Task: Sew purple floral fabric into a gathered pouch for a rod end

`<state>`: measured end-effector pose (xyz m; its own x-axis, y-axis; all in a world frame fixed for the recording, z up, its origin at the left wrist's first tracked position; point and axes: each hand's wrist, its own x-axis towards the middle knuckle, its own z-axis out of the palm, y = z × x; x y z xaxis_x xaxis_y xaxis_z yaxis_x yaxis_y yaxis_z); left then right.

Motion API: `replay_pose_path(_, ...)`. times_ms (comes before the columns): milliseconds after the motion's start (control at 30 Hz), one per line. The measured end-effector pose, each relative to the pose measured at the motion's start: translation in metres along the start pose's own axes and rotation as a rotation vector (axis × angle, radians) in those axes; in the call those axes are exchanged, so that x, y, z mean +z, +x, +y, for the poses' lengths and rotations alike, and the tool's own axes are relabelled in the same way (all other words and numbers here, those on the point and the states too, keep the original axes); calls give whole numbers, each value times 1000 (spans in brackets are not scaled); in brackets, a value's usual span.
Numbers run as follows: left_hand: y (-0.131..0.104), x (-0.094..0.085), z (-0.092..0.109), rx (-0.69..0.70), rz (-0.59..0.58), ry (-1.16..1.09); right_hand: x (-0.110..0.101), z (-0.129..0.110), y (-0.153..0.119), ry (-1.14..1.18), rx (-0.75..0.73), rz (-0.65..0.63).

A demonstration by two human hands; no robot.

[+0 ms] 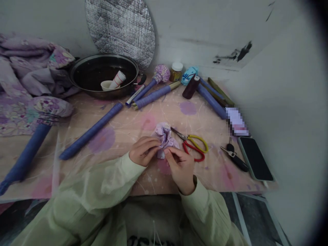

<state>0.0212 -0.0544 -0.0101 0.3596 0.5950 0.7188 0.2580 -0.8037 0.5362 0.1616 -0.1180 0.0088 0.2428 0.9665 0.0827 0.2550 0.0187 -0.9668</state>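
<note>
A small bunched piece of lilac cloth (pixel 164 132) is held between both hands near the middle of the table. My left hand (pixel 144 150) pinches its left edge, fingertips closed on the fabric. From the right, my right hand (pixel 180 165) grips the lower edge between thumb and fingers. The two sets of fingertips are close together. Just right of the cloth lie scissors (pixel 191 141) with one yellow and one red handle, blades pointing up and left toward the fabric.
A dark pan (pixel 102 94) stands at the back left beside floral cloth (pixel 15 112). Blue wrapped sticks (pixel 92 131), a thread spool (pixel 191 88) and a jar (pixel 176 71) lie or stand around. At right are a folding tool (pixel 237 160) and a phone (pixel 256 159).
</note>
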Motion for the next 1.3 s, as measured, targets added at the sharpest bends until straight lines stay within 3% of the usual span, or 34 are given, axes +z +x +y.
replay_pose_path(367, -1, 2, -3, 41, -68, -56, 2, -2, 2, 6, -24, -48)
replay_pose_path(567, -1, -1, -3, 27, -4, -13, 3, -1, 7, 156, 85, -89)
replay_pose_path(767, 1, -3, 1, -30, 52, 16, 2, 2, 0, 284, 200, -28)
replay_pose_path(967, 2, -1, 2, -32, 16, -24, 2, 3, -4, 158, 134, 8)
replay_pose_path(1167, 2, 0, -1, 4, -46, -82, 10, -1, -1, 219, 111, 50)
replay_pose_path(1300, 1, 1, -3, -87, 3, -60, 11, -1, 3, 259, 155, 10)
